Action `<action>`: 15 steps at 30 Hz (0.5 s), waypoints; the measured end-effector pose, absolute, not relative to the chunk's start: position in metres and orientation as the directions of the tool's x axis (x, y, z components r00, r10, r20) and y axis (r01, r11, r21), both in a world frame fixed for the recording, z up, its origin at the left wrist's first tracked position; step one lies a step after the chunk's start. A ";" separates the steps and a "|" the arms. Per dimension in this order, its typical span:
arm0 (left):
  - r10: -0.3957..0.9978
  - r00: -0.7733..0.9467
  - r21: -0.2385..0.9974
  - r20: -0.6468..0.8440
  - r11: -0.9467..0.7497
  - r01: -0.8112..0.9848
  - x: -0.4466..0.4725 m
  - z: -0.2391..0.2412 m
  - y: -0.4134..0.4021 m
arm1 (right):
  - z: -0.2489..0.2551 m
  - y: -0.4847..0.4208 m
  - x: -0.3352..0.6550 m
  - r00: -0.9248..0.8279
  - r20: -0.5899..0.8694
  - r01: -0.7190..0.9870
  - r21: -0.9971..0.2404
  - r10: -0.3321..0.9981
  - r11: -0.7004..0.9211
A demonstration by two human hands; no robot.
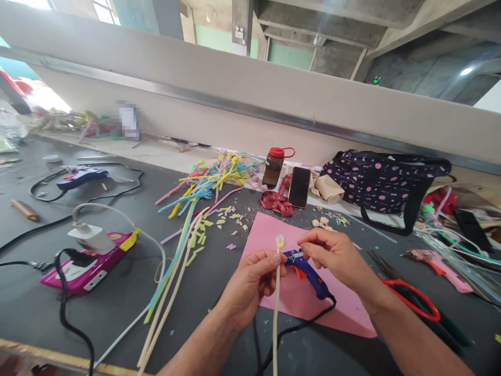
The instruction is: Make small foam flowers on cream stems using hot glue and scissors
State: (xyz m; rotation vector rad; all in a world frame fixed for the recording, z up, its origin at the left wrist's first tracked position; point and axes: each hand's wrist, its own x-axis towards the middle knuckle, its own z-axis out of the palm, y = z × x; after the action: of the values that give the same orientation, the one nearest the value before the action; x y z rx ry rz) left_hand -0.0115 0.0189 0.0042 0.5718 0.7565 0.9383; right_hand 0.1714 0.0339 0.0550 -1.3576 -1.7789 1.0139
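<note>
My left hand [248, 279] is closed around a cream-coloured fuzzy stem [276, 324], pinching it just below a small yellow and lilac bud [280, 242] at its top. To the right, my right hand [338, 257] has its thumb and fingertips pressed together close to the bud; what they hold, if anything, is too small to make out. A blue glue gun [315, 279] with an orange trigger lies beneath both hands, its nozzle end partly hidden by my fingers. It rests on a pink sheet [264, 230]. Short yellow-green and lilac pieces [201, 240] are scattered left of the sheet.
Long stems [172, 287] and a bundle of coloured stems [211, 180] lie left. Behind are a bottle [273, 169], a phone [300, 187] and a patterned bag [379, 180]. Red-handled scissors [415, 300] and a pink glue gun [442, 266] lie right; a magenta power strip [97, 266] sits left.
</note>
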 end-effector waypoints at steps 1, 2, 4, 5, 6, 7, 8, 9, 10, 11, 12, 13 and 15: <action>0.865 0.387 0.719 -0.319 0.487 -0.496 -0.012 0.004 0.019 | 0.055 0.039 0.168 -0.256 0.038 0.394 -0.908 0.966 0.140; 0.862 0.400 0.717 -0.312 0.490 -0.496 -0.013 0.004 0.019 | 0.054 0.043 0.166 -0.277 0.027 0.344 -0.931 0.961 0.125; 0.851 0.435 0.710 -0.294 0.499 -0.496 -0.013 0.004 0.018 | 0.052 0.052 0.163 -0.314 0.011 0.249 -0.964 0.949 0.094; 0.844 0.453 0.707 -0.287 0.506 -0.495 -0.013 0.005 0.018 | 0.051 0.055 0.162 -0.331 0.006 0.203 -0.976 0.944 0.077; 0.836 0.471 0.702 -0.281 0.514 -0.493 -0.014 0.005 0.018 | 0.050 0.058 0.162 -0.344 0.004 0.163 -0.985 0.939 0.064; 0.829 0.485 0.698 -0.278 0.521 -0.491 -0.014 0.005 0.018 | 0.049 0.061 0.162 -0.354 0.006 0.130 -0.990 0.935 0.055; 0.823 0.495 0.694 -0.277 0.528 -0.490 -0.014 0.005 0.017 | 0.048 0.063 0.162 -0.367 0.010 0.104 -0.993 0.930 0.052; 0.819 0.501 0.691 -0.278 0.533 -0.489 -0.014 0.005 0.017 | 0.047 0.064 0.162 -0.383 0.019 0.083 -0.995 0.924 0.054; 0.817 0.504 0.688 -0.280 0.537 -0.489 -0.014 0.005 0.017 | 0.046 0.065 0.163 -0.404 0.028 0.065 -0.996 0.914 0.059; 0.815 0.506 0.684 -0.282 0.541 -0.489 -0.014 0.005 0.017 | 0.045 0.065 0.164 -0.432 0.035 0.050 -0.997 0.901 0.063; 0.812 0.510 0.682 -0.283 0.544 -0.489 -0.014 0.005 0.017 | 0.045 0.065 0.165 -0.466 0.043 0.041 -0.997 0.884 0.070; 0.807 0.517 0.679 -0.284 0.550 -0.486 -0.014 0.006 0.016 | 0.045 0.065 0.166 -0.502 0.056 0.038 -0.996 0.863 0.086; 0.794 0.540 0.674 -0.278 0.562 -0.479 -0.014 0.005 0.016 | 0.046 0.064 0.169 -0.566 0.100 0.045 -0.987 0.818 0.152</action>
State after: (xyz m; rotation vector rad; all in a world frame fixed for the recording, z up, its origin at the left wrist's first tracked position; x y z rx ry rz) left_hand -0.0135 0.0160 0.0054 0.5740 0.6150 0.8078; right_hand 0.1689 0.0636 0.0458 -0.8286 -1.7653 1.4788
